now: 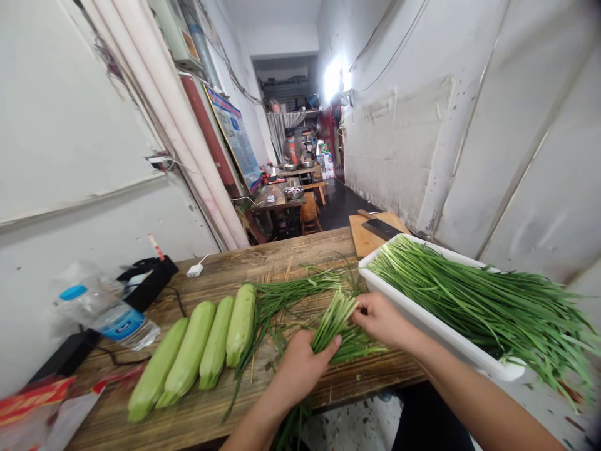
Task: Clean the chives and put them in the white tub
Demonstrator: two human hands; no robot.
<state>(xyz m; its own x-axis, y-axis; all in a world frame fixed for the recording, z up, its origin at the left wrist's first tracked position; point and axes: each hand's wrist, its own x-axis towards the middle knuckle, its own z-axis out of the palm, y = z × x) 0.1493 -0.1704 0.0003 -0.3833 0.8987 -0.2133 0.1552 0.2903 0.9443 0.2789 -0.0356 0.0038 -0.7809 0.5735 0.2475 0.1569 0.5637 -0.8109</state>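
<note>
My left hand point(305, 363) is wrapped round a bunch of garlic chives point(334, 319), whose pale stem ends point up and away from me. The green leaves hang down below that hand, past the table's front edge. At the right side of the stem ends, my right hand point(378, 318) has its fingers pinched together; they touch the stems, perhaps gripping one or more. More chives point(300, 289) lie loose on the table behind and beneath the bunch. Several pale green zucchini point(200, 351) lie side by side to the left of my left hand.
A white bin point(441, 338) heaped with chives point(451, 294) stands on the right. Behind it a cleaver point(381, 228) lies on a cutting board point(366, 238). A water bottle point(117, 319) and a black box point(145, 282) are at left. A person point(293, 147) is in the background.
</note>
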